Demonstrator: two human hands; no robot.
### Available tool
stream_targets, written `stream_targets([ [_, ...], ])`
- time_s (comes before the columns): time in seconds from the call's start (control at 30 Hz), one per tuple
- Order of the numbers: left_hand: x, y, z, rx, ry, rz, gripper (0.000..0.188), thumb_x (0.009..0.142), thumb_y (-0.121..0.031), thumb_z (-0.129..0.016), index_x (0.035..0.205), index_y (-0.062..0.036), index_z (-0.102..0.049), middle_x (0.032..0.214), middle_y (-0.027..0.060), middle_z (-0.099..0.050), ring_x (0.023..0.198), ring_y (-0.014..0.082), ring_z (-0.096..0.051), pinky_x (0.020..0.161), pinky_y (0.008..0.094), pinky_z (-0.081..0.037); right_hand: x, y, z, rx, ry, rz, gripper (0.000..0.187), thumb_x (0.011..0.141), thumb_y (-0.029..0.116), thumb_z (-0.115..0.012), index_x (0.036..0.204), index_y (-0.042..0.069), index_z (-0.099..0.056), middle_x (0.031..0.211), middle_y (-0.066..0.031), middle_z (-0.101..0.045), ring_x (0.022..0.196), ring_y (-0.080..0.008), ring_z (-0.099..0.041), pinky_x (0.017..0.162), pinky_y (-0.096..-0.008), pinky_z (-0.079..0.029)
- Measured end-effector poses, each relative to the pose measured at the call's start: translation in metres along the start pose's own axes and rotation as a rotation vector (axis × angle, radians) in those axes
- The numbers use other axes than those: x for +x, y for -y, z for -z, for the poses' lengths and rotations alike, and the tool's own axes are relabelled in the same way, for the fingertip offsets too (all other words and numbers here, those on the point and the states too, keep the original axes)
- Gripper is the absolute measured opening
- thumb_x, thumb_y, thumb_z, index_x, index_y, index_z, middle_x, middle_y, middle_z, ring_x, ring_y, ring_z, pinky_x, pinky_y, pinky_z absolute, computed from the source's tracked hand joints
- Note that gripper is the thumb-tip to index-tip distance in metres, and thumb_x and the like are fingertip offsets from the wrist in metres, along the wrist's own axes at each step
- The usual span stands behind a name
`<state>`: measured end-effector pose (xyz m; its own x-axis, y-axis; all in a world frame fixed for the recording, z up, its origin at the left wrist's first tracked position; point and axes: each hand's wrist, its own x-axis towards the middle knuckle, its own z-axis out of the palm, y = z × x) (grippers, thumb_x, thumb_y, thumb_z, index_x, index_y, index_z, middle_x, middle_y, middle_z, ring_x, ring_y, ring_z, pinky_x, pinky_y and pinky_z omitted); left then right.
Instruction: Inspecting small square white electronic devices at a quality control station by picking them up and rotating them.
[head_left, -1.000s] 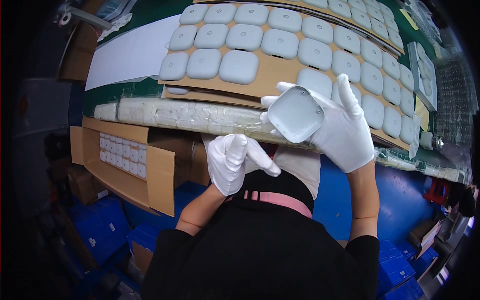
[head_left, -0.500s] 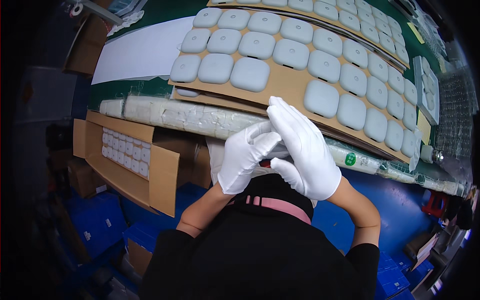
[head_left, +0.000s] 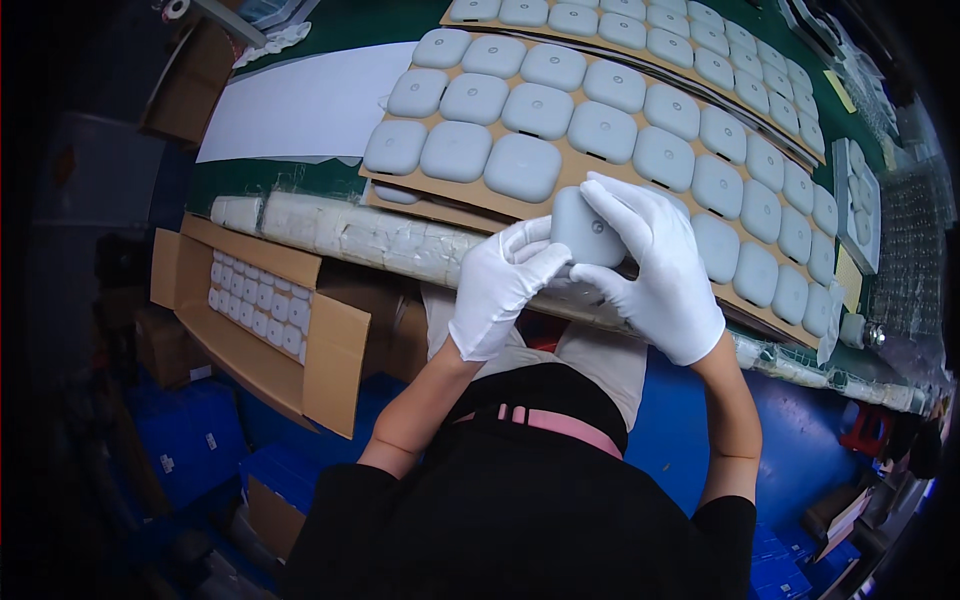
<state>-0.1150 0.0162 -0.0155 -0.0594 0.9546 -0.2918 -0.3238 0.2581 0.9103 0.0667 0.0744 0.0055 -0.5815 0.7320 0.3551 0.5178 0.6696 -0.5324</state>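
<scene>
Between my white-gloved hands is a light grey rounded-square plastic case [head_left: 583, 228], its top face with a small round mark turned upward. My left hand [head_left: 507, 285] grips its left side and lower edge with thumb and fingers. From the right, my right hand [head_left: 655, 265] holds it, fingers over the far right corner and thumb at the near edge. Beyond my hands, rows of similar grey cases [head_left: 522, 168] lie on a brown cardboard sheet [head_left: 440, 205] at the table's edge. The sheet's surface just behind the held case is partly hidden by it and my right hand.
Farther back lies a second cardboard sheet of cases [head_left: 670, 45]. A white sheet [head_left: 300, 105] covers the table's left part. Below left, an open carton [head_left: 335, 360] contains rows of small pale pieces. A white tray [head_left: 855, 205] stands at right; blue boxes [head_left: 200, 440] sit low left.
My hands have moved up and forward, away from my waist. The grey case, hidden behind my gloves before, now shows between them, top face up.
</scene>
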Motion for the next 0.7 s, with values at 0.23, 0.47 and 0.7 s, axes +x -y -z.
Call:
stream_targets([
  [0.23,0.015,0.003,0.008,-0.145,0.013,-0.003,0.04,0.094,-0.008,-0.059,0.129,0.0098,-0.055,0.109,0.0154,-0.067,0.089,0.0153,-0.066,0.08,0.0255,-0.057,0.02,-0.004,0.001,0.043,0.028,-0.052,0.069,0.068,0.017,-0.082,0.132,0.006,-0.059,0.125,-0.0124,-0.061,0.109,-0.029,-0.059,0.099,-0.0391,-0.045],
  [0.47,0.015,-0.002,0.01,-0.194,0.011,0.04,0.038,0.098,-0.012,-0.056,0.13,0.0086,-0.055,0.11,0.0185,-0.068,0.089,0.0188,-0.069,0.082,0.0283,-0.058,0.027,-0.008,-0.007,0.018,-0.022,-0.09,0.067,0.067,0.018,-0.083,0.129,0.007,-0.061,0.121,-0.0119,-0.063,0.106,-0.0283,-0.059,0.096,-0.0382,-0.046],
  [0.7,0.0,-0.01,0.029,-0.083,-0.068,0.037,0.037,0.103,-0.019,-0.049,0.128,0.0078,-0.056,0.108,0.0216,-0.07,0.088,0.0233,-0.072,0.083,0.0287,-0.058,0.033,-0.016,-0.02,-0.273,-0.13,-0.012,0.059,0.07,0.02,-0.081,0.125,0.006,-0.062,0.115,-0.0099,-0.064,0.098,-0.0266,-0.059,0.094,-0.0371,-0.043],
])
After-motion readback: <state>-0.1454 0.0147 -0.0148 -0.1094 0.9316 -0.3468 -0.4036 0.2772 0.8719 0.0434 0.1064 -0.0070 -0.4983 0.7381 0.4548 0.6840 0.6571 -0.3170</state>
